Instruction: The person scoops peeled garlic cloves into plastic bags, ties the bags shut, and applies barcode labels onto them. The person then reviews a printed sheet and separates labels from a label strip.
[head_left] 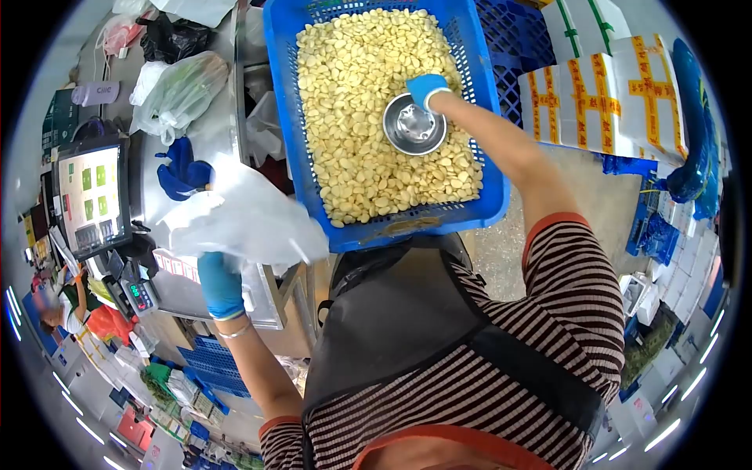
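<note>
My right hand, in a light blue glove, grips the rim of a round metal bowl. The bowl rests on a heap of pale yellow, flat, bean-like pieces, inside a large blue plastic basket. To the left, my left hand, gloved in blue, is closed on the lower edge of a whitish plastic bag. The bag billows over the corner of a metal table beside the basket; its blurred edge hides part of the tabletop. My left fingertips are partly covered by it.
Beyond the bag, a dark blue glove-like thing and a bag of green vegetables lie on the table. A scale screen stands at left. Taped white foam boxes are stacked at right. A co-worker is far left.
</note>
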Tool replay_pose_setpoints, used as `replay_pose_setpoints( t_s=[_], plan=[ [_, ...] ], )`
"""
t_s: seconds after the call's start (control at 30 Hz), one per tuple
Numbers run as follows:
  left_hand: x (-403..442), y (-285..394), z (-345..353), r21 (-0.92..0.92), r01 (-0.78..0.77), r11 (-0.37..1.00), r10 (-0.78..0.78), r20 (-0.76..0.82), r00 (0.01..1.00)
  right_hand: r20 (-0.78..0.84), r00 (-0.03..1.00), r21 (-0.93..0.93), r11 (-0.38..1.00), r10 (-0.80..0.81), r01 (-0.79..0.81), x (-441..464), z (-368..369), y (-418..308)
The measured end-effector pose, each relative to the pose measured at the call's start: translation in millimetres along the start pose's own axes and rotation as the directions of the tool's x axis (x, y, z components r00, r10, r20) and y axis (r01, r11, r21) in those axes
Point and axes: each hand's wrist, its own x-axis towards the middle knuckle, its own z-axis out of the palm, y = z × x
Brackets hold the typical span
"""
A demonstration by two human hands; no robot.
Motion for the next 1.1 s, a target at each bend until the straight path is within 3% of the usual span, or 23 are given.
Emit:
replay_pose_setpoints(
  t_s=[0.03,0.07,0.1,0.13,0.17,0.23,0.3,0.4,0.47,0.5,0.57,0.6,0.67,0.7,0.8,0.83,0.87,0.9,0.97,1.0,1.03,1.07,1.1],
  plan=[
    [5.7,1.4,4.2,-0.097,0.015,0.995,-0.016,-0.012,1.0,0.093,0.991,-0.075,0.992,-0.095,0.102,-17.3,-44.2,-5.0],
    [11.6,2.8,8.5,-0.193,0.027,0.981,-0.032,-0.025,0.999,-0.007,0.996,-0.067,0.994,-0.084,0.084,-19.6,-64.1,-11.1],
    [17.2,1.7,9.3,0.214,-0.147,0.966,0.138,0.054,0.989,-0.1,0.993,-0.098,0.994,-0.056,0.046,-13.7,-82.4,-12.9],
    [25.8,1.7,10.6,0.565,-0.321,0.76,0.261,0.187,0.947,-0.271,0.962,-0.033,0.999,-0.023,0.014,-14.8,-106.6,-14.6],
    [33.0,22.2,32.7,-0.129,0.098,0.987,-0.091,0.055,0.994,-0.391,0.92,0.058,0.998,0.023,0.0,0.4,-114.8,-11.5],
    [52.9,80.2,39.2,-0.496,0.601,0.626,-0.452,0.397,0.799,-0.4,0.912,0.277,0.96,0.086,0.031,-1.0,-154.3,-21.3],
    [67.8,91.8,58.6,-0.457,0.392,0.799,-0.291,0.276,0.916,-0.58,0.813,0.43,0.869,0.057,0.246,41.6,-105.5,-29.8],
    [100.4,118.0,84.4,-0.316,0.027,0.948,0.026,0.163,0.986,-0.314,0.945,0.44,0.869,-0.089,0.228,55.3,-46.6,-64.2],
    [125.0,134.6,112.5,-0.433,0.033,0.901,0.041,0.161,0.986,-0.009,0.996,0.604,0.793,-0.088,0.075,46.7,-43.4,-65.2],
    [139.4,141.5,128.0,-0.638,0.167,0.752,-0.036,0.213,0.976,0.163,0.984,0.698,0.714,-0.074,-0.062,32.7,-46.5,-62.9],
    [173.5,115.7,162.5,-0.447,-0.078,0.891,0.219,0.272,0.937,0.496,0.862,0.764,0.523,-0.103,-0.377,0.3,-46.0,-49.4],
    [187.2,113.8,186.2,-0.494,0.028,0.869,0.115,0.257,0.96,0.554,0.809,0.743,0.554,-0.193,-0.376,-8.6,-28.0,-40.1],
    [220.9,81.6,242.1,-0.493,0.074,0.867,0.024,0.19,0.982,0.346,0.774,0.539,0.788,-0.53,0.299,-10.5,34.3,-16.8],
    [233.2,57.5,268.0,-0.438,0.028,0.898,0.04,0.146,0.988,0.199,0.568,0.078,0.591,-0.799,0.803,-13.9,60.2,-4.5],
    [229.7,25.3,302.0,-0.244,0.025,0.97,0.021,0.184,0.983,0.162,0.692,0.401,0.687,-0.704,0.606,-43.4,65.6,9.0],
    [228.0,14.1,310.8,-0.192,0.014,0.981,0.025,0.199,0.98,-0.08,0.706,0.478,0.595,-0.704,0.646,-54.9,63.2,17.4],
    [214.1,21.1,306.0,-0.278,0.054,0.959,0.009,0.222,0.975,0.047,0.826,0.824,0.489,-0.562,0.286,-72.4,29.9,12.4],
    [206.8,-7.8,317.0,-0.428,0.005,0.904,0.116,0.257,0.96,0.022,0.804,0.712,0.574,-0.595,0.405,-71.9,20.3,15.3],
    [175.8,15.2,294.1,-0.125,0.021,0.992,0.027,0.37,0.928,-0.021,0.791,0.411,0.716,-0.611,0.564,-72.4,1.5,19.1],
    [160.4,29.4,281.6,0.058,-0.005,0.998,-0.022,0.444,0.896,-0.01,0.967,0.938,0.333,-0.255,0.098,-68.7,5.8,6.1],
    [146.3,46.7,269.5,0.156,-0.021,0.987,-0.061,0.504,0.861,0.274,0.962,0.889,-0.387,0.019,-0.246,-63.5,8.3,-15.0],
    [135.1,78.4,249.4,0.078,0.029,0.997,-0.068,0.565,0.822,0.071,0.961,0.996,0.028,0.266,-0.081,-62.0,-5.8,-34.5],
    [128.2,88.8,244.5,-0.133,0.23,0.964,-0.105,0.605,0.789,-0.219,0.895,0.885,0.466,0.39,0.013,-61.7,-25.7,-50.5]
  ],
)
